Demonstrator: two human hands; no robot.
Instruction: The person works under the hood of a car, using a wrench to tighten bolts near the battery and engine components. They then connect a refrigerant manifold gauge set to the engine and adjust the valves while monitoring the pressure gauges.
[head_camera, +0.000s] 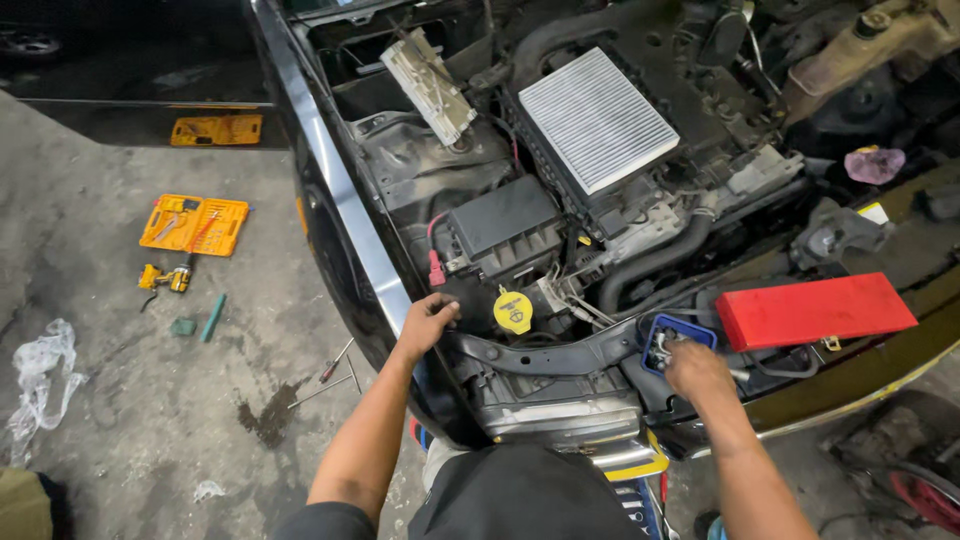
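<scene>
Right hand, grip pinched on small metal pieces in blue plastic tray, lower centre-right of frame; left hand curled over black car body edge. Best picked slowly, left bracing firmly.

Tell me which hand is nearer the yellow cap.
Left. The left hand grips the body edge just left of the yellow cap; the right hand is farther right, at the blue tray.
</scene>
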